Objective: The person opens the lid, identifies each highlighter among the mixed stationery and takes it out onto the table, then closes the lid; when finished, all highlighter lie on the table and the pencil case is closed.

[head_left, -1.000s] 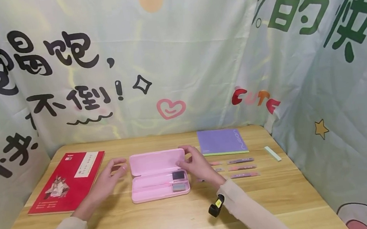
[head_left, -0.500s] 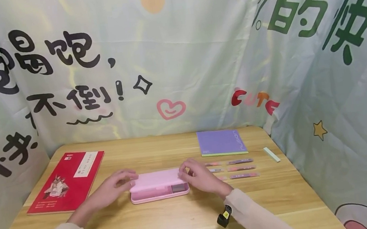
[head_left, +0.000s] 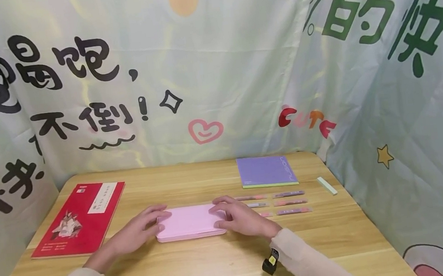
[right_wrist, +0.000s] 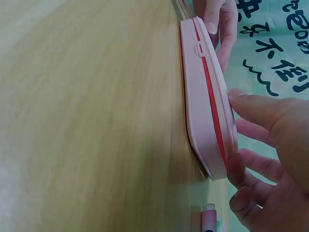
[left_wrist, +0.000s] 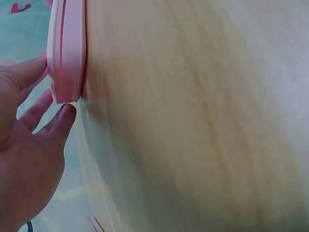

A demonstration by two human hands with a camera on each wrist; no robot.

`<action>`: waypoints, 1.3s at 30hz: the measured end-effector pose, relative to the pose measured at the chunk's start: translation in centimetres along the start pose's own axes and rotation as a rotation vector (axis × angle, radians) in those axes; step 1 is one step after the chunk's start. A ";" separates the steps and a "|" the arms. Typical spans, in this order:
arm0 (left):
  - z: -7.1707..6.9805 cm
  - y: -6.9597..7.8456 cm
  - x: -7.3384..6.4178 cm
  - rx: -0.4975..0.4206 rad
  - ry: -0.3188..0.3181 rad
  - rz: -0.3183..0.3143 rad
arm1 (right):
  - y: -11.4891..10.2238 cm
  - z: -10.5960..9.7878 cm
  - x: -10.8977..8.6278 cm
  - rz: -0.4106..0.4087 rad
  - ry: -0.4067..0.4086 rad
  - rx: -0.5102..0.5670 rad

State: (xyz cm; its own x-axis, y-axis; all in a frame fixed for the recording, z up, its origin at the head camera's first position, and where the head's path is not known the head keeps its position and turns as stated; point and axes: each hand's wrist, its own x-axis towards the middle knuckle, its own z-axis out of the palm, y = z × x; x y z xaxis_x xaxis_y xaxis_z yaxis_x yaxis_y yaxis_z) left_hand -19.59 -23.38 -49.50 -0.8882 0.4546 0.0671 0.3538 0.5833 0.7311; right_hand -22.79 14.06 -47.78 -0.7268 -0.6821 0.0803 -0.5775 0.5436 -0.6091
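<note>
A pink pencil case (head_left: 190, 221) lies on the wooden table with its lid down. A thin red line shows along its seam in the right wrist view, beside a small front clasp (right_wrist: 199, 49). My left hand (head_left: 135, 229) rests at the case's left end, fingers on the lid's corner and the end wall. At the opposite end, my right hand (head_left: 243, 216) touches the lid with its thumb and fingers spread across it. Neither hand wraps around the case. The erasers inside are now hidden by the lid.
To the left lies a red book (head_left: 79, 220). Several pens (head_left: 290, 202) lie in rows right of the case, below a purple notebook (head_left: 267, 170). A pale green strip (head_left: 327, 185) sits near the table's right edge. Printed curtains (head_left: 214, 75) enclose the table.
The case's lid has swung down from upright to lying over the base. The right hand came down with it, and the left hand moved in to touch the left end.
</note>
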 end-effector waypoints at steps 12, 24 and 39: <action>0.1 0.3 0.1 0.028 -0.034 -0.010 | 0.0 0.1 -0.1 0.015 -0.001 -0.029; 0.3 0.3 0.0 0.101 -0.038 0.029 | -0.3 0.1 -0.2 -0.019 0.012 -0.131; -0.7 0.8 -0.4 -0.026 0.005 -0.033 | 0.3 -1.7 -0.6 -0.008 0.080 0.048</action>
State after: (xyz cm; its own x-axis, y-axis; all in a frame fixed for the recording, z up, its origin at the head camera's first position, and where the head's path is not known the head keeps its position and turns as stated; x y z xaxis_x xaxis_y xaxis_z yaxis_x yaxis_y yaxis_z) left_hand -19.13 -23.58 -48.48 -0.9009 0.4316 0.0459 0.3162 0.5802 0.7505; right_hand -23.18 15.44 -46.65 -0.7508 -0.6440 0.1468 -0.5663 0.5133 -0.6449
